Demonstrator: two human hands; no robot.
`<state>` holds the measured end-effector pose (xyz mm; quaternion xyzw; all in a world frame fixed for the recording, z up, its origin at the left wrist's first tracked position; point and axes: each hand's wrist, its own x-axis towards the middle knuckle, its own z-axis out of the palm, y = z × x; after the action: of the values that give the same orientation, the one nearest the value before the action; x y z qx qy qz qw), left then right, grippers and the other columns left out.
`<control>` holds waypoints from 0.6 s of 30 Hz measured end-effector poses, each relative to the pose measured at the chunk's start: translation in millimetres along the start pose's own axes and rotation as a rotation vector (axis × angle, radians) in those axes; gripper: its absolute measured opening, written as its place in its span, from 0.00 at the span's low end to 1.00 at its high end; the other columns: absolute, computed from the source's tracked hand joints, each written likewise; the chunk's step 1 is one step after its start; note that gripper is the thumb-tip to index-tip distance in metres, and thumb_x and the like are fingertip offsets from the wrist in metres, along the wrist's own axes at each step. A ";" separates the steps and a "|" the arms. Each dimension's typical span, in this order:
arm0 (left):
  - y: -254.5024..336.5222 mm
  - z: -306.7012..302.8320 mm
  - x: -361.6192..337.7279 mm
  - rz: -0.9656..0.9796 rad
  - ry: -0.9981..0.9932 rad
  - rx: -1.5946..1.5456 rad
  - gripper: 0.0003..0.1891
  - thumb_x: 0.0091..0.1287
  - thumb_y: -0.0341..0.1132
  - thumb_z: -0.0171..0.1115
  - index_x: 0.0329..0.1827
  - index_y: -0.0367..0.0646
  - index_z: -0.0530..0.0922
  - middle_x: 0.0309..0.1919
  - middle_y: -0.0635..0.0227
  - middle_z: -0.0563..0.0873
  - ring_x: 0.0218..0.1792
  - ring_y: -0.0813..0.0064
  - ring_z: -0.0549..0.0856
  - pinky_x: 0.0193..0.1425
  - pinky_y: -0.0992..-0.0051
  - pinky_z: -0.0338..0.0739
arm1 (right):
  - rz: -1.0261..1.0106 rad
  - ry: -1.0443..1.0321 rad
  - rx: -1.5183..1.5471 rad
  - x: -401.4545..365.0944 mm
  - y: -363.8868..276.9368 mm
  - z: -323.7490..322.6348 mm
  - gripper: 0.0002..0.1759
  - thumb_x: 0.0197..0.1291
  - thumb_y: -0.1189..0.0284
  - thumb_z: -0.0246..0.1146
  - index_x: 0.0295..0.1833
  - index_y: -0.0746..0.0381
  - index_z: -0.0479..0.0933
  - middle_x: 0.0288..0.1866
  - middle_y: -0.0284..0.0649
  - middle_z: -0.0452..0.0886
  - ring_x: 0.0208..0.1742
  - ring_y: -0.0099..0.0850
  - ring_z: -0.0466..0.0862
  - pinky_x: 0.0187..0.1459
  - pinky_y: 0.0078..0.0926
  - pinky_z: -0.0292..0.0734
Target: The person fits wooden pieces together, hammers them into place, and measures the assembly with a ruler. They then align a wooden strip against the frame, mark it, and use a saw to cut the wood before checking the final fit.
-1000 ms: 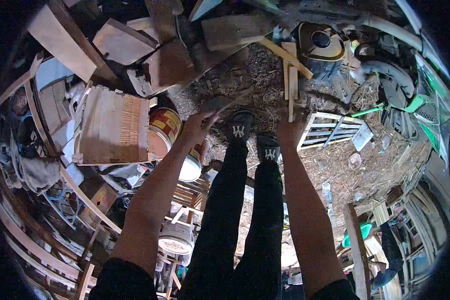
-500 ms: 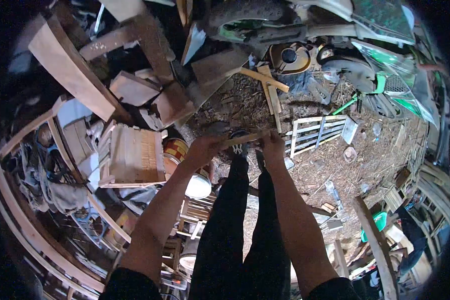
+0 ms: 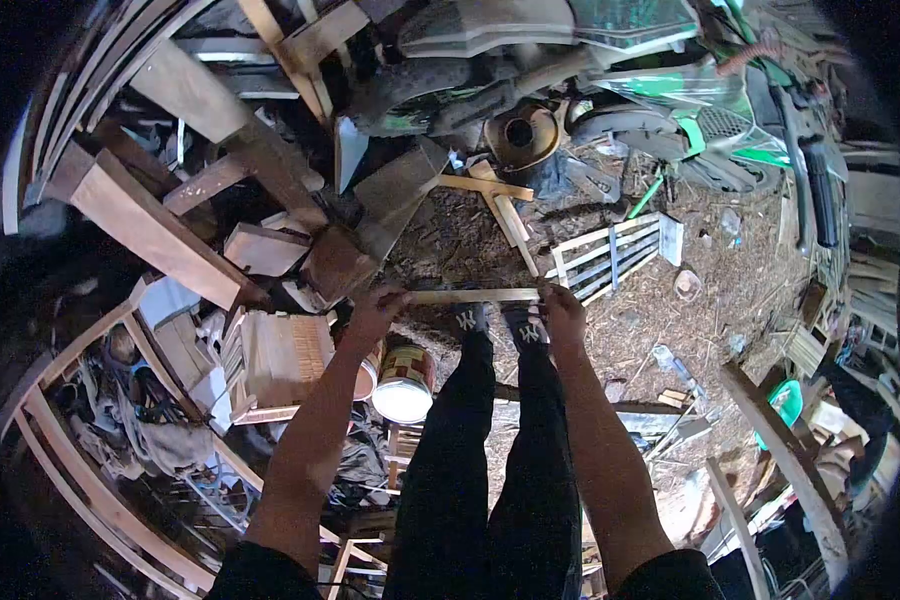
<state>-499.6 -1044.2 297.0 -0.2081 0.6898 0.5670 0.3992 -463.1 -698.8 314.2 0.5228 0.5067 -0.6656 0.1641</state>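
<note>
Stretched level between my two hands is a thin, pale wooden strip (image 3: 475,296), held above my shoes. My left hand (image 3: 373,312) has its fingers closed on the strip's left end. At the other end, my right hand (image 3: 564,314) grips it the same way. Below and left of the strip, near my left forearm, stands a bucket (image 3: 404,385) with a white top. A slatted wooden rack (image 3: 610,255) lies on the ground just beyond my right hand.
A wooden crate (image 3: 285,365) sits left of my left forearm. Ahead are crossed wood pieces (image 3: 500,200) and a green-and-black motorbike (image 3: 670,110). Large boards (image 3: 155,225) lean at the left. A long beam (image 3: 785,450) and a green basin (image 3: 780,410) are at the right.
My hands have moved farther apart, so more of the strip shows between them. It now lies nearly level instead of slanting. The camera view has shifted, and both shoes show more clearly.
</note>
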 end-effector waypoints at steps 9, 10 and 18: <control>30.0 37.6 12.7 0.174 -0.009 0.440 0.13 0.71 0.36 0.65 0.52 0.37 0.83 0.38 0.65 0.88 0.38 0.77 0.85 0.42 0.74 0.79 | -0.012 0.062 -0.077 -10.3 -6.2 -39.9 0.18 0.69 0.64 0.65 0.56 0.66 0.82 0.36 0.37 0.85 0.30 0.24 0.82 0.28 0.21 0.78; 22.1 40.4 18.2 0.136 -0.038 0.243 0.12 0.71 0.34 0.65 0.53 0.37 0.83 0.38 0.65 0.88 0.37 0.78 0.85 0.42 0.75 0.79 | -0.011 0.061 -0.022 -11.8 -1.4 -44.6 0.20 0.68 0.63 0.66 0.57 0.67 0.81 0.36 0.38 0.85 0.31 0.24 0.82 0.30 0.22 0.79; 64.6 54.2 9.3 0.083 -0.124 0.289 0.11 0.71 0.31 0.63 0.54 0.39 0.82 0.37 0.67 0.88 0.32 0.80 0.82 0.39 0.76 0.78 | -0.011 0.130 -0.017 -29.1 19.1 -65.6 0.14 0.71 0.68 0.62 0.55 0.64 0.83 0.40 0.39 0.87 0.32 0.26 0.85 0.30 0.24 0.82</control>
<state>-535.9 -973.8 327.3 -0.0846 0.7462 0.4896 0.4432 -402.4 -660.6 333.6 0.5607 0.5249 -0.6267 0.1317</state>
